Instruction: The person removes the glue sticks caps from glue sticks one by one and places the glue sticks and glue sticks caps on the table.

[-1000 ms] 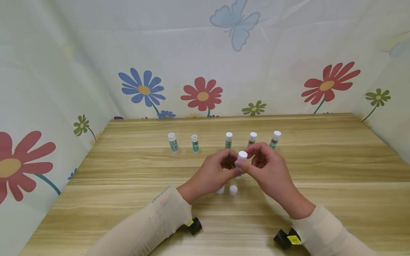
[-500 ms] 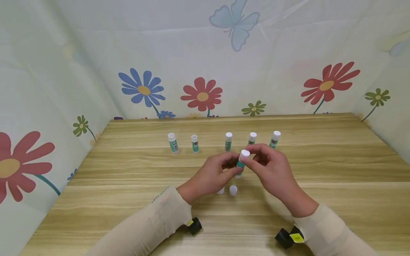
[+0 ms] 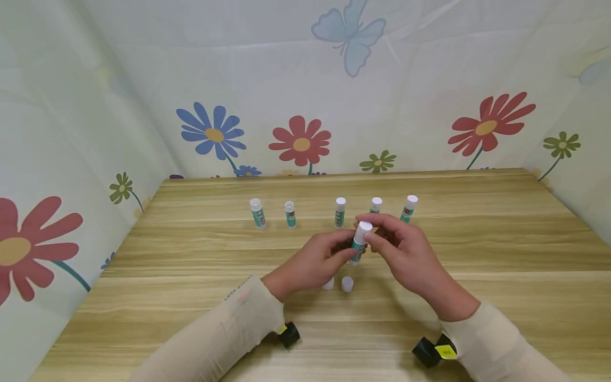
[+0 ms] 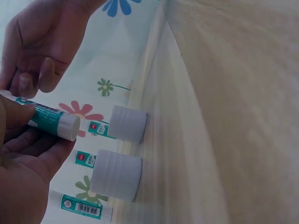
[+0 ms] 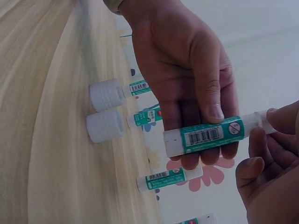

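held glue stick point(image 3: 360, 240) partly hidden, sleeves point(image 3: 224, 331) cut off

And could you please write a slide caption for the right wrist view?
Left hand holds a green-labelled tube, right hand pinches its white end; two white caps rest on the table.

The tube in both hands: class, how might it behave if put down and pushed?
Laid flat, the held tube would probably roll, given its round body. Stood upright, it could tip, being tall and narrow. Its straight sides suggest it should feel stiff.
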`<action>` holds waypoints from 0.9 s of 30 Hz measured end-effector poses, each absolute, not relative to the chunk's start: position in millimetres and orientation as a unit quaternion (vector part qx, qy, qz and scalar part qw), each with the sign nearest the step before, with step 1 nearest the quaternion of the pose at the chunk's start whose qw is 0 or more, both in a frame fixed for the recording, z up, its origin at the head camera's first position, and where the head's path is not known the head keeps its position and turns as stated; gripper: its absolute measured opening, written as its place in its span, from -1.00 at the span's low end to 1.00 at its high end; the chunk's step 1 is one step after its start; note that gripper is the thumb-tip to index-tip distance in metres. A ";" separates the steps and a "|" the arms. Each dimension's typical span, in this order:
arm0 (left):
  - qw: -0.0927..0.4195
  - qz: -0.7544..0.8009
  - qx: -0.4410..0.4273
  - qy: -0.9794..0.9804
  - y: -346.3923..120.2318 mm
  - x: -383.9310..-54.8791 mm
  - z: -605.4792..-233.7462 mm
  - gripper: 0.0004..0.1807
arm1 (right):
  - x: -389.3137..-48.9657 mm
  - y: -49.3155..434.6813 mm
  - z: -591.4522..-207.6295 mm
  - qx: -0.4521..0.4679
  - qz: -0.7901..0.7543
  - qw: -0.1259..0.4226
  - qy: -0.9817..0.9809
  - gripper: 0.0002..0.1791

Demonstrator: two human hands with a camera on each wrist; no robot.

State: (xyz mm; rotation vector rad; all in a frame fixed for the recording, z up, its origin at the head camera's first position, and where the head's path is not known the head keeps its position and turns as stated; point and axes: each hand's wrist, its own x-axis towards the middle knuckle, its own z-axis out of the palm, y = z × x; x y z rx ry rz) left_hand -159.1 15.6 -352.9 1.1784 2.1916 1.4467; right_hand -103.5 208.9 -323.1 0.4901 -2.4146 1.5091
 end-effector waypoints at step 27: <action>0.059 0.538 0.235 0.807 3.4 -199.6 -359.8 -0.65 | -112.4 224.2 -319.3 0.126 0.469 0.044 -0.873 -0.78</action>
